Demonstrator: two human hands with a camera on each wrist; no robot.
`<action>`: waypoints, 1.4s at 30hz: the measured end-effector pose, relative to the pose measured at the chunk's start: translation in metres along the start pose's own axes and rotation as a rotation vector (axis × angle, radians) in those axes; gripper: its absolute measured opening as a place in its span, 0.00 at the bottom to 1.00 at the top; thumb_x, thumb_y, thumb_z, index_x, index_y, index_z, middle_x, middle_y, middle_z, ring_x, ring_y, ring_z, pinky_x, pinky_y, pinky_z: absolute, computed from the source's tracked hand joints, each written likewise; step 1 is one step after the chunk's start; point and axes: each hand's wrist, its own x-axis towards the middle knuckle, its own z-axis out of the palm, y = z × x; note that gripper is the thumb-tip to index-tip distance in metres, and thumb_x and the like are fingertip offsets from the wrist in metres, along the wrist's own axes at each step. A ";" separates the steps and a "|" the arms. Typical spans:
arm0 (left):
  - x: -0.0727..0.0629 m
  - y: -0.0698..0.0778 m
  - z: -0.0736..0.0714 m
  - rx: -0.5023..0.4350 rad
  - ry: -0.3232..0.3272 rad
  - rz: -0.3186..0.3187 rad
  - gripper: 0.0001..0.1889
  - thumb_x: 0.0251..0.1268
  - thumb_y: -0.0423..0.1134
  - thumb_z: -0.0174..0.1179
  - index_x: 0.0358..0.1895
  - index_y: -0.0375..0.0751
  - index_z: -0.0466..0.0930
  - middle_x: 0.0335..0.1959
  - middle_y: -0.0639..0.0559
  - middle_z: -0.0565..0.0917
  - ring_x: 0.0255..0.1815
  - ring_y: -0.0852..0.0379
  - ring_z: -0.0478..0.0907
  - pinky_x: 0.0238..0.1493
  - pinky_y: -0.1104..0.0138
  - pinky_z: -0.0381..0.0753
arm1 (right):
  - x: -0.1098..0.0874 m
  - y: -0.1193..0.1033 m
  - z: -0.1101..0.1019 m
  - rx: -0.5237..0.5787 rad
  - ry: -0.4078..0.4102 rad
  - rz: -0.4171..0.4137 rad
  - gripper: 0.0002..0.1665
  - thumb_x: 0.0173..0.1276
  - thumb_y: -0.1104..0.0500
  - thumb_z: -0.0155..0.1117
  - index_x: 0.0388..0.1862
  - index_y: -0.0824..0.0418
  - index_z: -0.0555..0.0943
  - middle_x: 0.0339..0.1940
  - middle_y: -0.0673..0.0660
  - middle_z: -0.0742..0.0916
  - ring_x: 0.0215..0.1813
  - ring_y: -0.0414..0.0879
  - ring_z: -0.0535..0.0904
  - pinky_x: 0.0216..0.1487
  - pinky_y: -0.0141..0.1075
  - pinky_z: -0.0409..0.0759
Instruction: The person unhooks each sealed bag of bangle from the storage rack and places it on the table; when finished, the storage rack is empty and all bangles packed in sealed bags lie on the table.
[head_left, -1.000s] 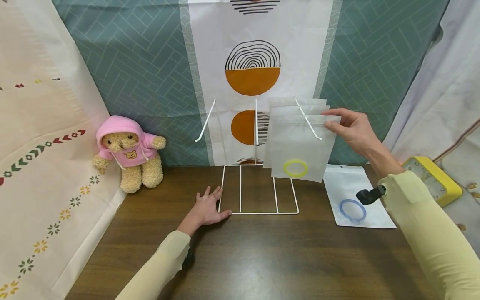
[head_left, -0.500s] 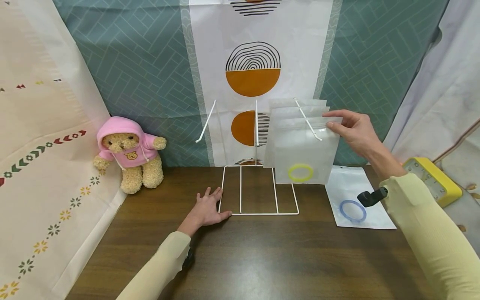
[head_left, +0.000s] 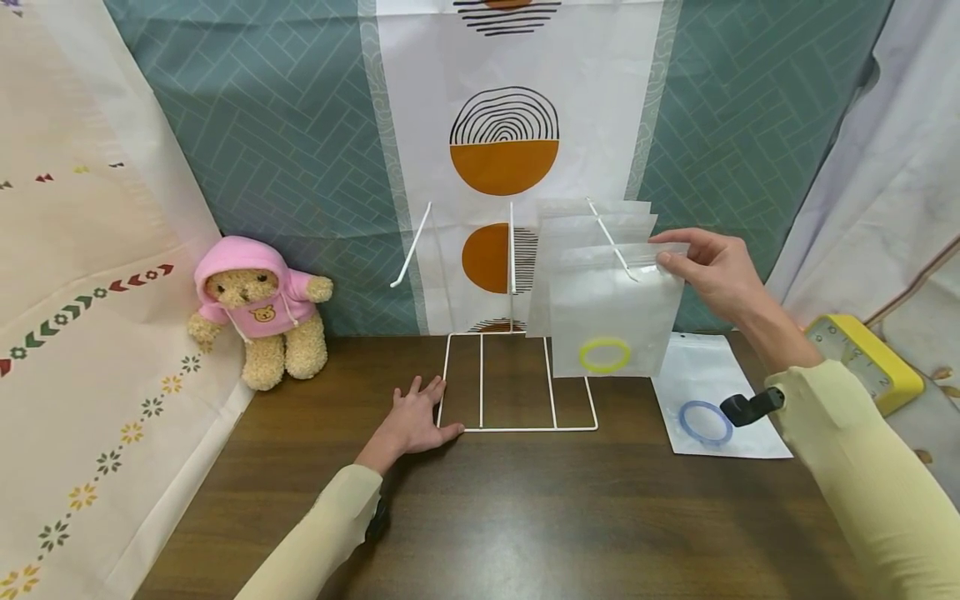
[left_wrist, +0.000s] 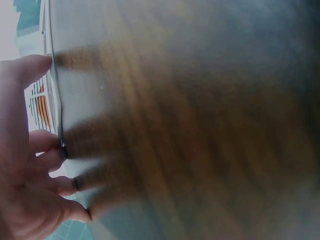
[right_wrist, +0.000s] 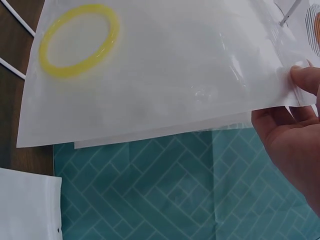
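My right hand (head_left: 716, 271) pinches the top right corner of the front clear-and-white zip bag (right_wrist: 165, 85), which has a yellow ring (head_left: 604, 355) in its lower part. This bag hangs at the right prong (head_left: 611, 237) of a white wire display rack, near the prong's front tip. Several similar bags (head_left: 543, 283) hang behind it, mostly hidden. With fingers spread, my left hand (head_left: 412, 421) rests on the table at the front left corner of the rack's base (head_left: 525, 429). In the left wrist view its fingertips (left_wrist: 45, 61) touch the wire and tabletop.
Flat on the table at the right lies another bag (head_left: 675, 367) with a blue ring (head_left: 705, 422). Behind it stands a yellow clock (head_left: 892, 367). A teddy bear (head_left: 262, 312) in a pink hoodie sits at the back left. The rack's left and middle prongs (head_left: 412, 246) bear no bags.
The front bag has come forward along the right prong, away from the bags behind it, with my right hand moving slightly down and right. My left hand has stayed in place.
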 end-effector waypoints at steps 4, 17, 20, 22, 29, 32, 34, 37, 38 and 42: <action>0.000 0.000 0.001 -0.006 -0.001 0.000 0.48 0.62 0.66 0.59 0.75 0.31 0.62 0.76 0.39 0.62 0.76 0.31 0.53 0.64 0.31 0.55 | -0.005 -0.001 0.000 0.015 0.005 -0.014 0.13 0.71 0.58 0.67 0.53 0.51 0.88 0.20 0.55 0.74 0.26 0.44 0.68 0.27 0.31 0.70; -0.002 0.002 0.001 -0.006 0.027 0.001 0.48 0.61 0.64 0.60 0.75 0.31 0.62 0.75 0.39 0.64 0.76 0.31 0.54 0.64 0.31 0.55 | -0.024 -0.007 -0.005 0.003 -0.004 0.012 0.15 0.71 0.56 0.67 0.54 0.54 0.87 0.25 0.54 0.81 0.31 0.45 0.75 0.32 0.30 0.74; -0.003 0.002 0.001 -0.008 0.030 0.003 0.48 0.61 0.64 0.60 0.74 0.31 0.63 0.75 0.39 0.64 0.75 0.31 0.54 0.64 0.30 0.55 | -0.028 -0.008 -0.005 0.036 -0.001 0.001 0.14 0.70 0.59 0.68 0.54 0.54 0.87 0.24 0.54 0.82 0.30 0.43 0.76 0.31 0.29 0.75; -0.002 0.002 0.001 -0.007 0.029 0.003 0.48 0.61 0.64 0.60 0.75 0.31 0.63 0.75 0.39 0.64 0.75 0.31 0.54 0.64 0.30 0.55 | -0.030 -0.008 -0.005 0.064 -0.001 -0.017 0.13 0.70 0.61 0.67 0.53 0.55 0.88 0.24 0.54 0.82 0.29 0.42 0.77 0.31 0.28 0.76; -0.002 0.002 0.000 -0.002 0.023 0.006 0.48 0.61 0.64 0.60 0.75 0.31 0.62 0.75 0.39 0.64 0.75 0.31 0.55 0.63 0.30 0.55 | -0.037 -0.010 -0.008 0.119 -0.020 -0.059 0.14 0.70 0.66 0.66 0.52 0.56 0.88 0.23 0.54 0.81 0.30 0.41 0.80 0.33 0.27 0.79; -0.002 0.002 0.001 -0.002 0.018 0.003 0.48 0.62 0.65 0.59 0.75 0.31 0.62 0.76 0.39 0.63 0.76 0.31 0.54 0.64 0.30 0.55 | -0.039 -0.012 -0.009 0.129 -0.024 -0.067 0.15 0.69 0.67 0.66 0.52 0.57 0.88 0.24 0.52 0.84 0.31 0.41 0.81 0.34 0.28 0.79; -0.002 0.001 0.001 -0.005 0.015 0.002 0.48 0.62 0.65 0.59 0.75 0.31 0.61 0.76 0.39 0.63 0.76 0.31 0.53 0.64 0.30 0.54 | -0.040 -0.014 -0.010 0.135 -0.028 -0.069 0.15 0.69 0.67 0.66 0.52 0.58 0.87 0.26 0.51 0.85 0.31 0.41 0.81 0.34 0.28 0.79; -0.002 0.001 0.001 -0.009 0.011 0.000 0.48 0.62 0.65 0.59 0.75 0.31 0.61 0.76 0.39 0.62 0.76 0.32 0.53 0.64 0.30 0.54 | -0.043 -0.015 -0.012 0.151 -0.038 -0.076 0.15 0.69 0.68 0.66 0.52 0.59 0.87 0.29 0.51 0.87 0.32 0.41 0.81 0.35 0.28 0.79; -0.002 0.001 0.001 -0.011 0.011 0.001 0.48 0.62 0.65 0.59 0.75 0.31 0.61 0.76 0.39 0.62 0.76 0.32 0.53 0.64 0.30 0.54 | -0.043 -0.015 -0.012 0.161 -0.042 -0.079 0.15 0.69 0.69 0.65 0.52 0.60 0.87 0.30 0.51 0.87 0.32 0.42 0.81 0.35 0.28 0.79; -0.002 0.001 0.002 -0.012 0.008 0.000 0.48 0.62 0.65 0.59 0.75 0.32 0.61 0.76 0.39 0.62 0.76 0.31 0.53 0.64 0.30 0.54 | -0.046 -0.017 -0.014 0.228 -0.054 -0.087 0.15 0.68 0.71 0.65 0.52 0.62 0.87 0.31 0.52 0.87 0.32 0.42 0.81 0.35 0.28 0.80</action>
